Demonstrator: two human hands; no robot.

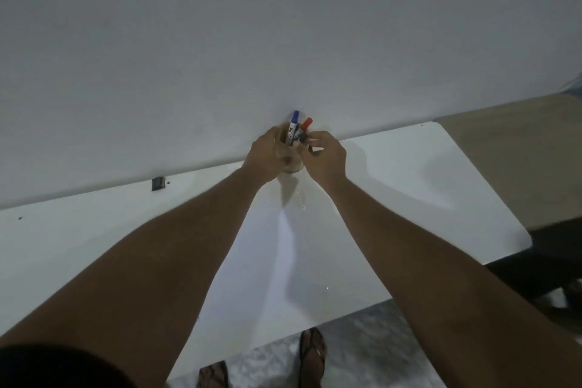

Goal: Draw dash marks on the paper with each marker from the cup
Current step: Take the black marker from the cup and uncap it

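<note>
A tan cup (pixel 293 164) stands at the far edge of the white table, close to the wall. A blue-capped marker (pixel 294 123) and a red-capped marker (pixel 306 125) stick up out of it. My left hand (pixel 267 156) is wrapped around the cup's left side. My right hand (pixel 324 154) is at the cup's rim, its fingers pinched on a dark marker (pixel 305 138) next to the red one. A white sheet of paper (pixel 252 261) lies on the table between my forearms, partly hidden by them.
The white table (pixel 441 173) has a rounded right corner, with a tan floor strip beyond it. A small dark object (pixel 157 183) sits at the table's back edge on the left. My sandalled feet (pixel 311 356) show below the near edge.
</note>
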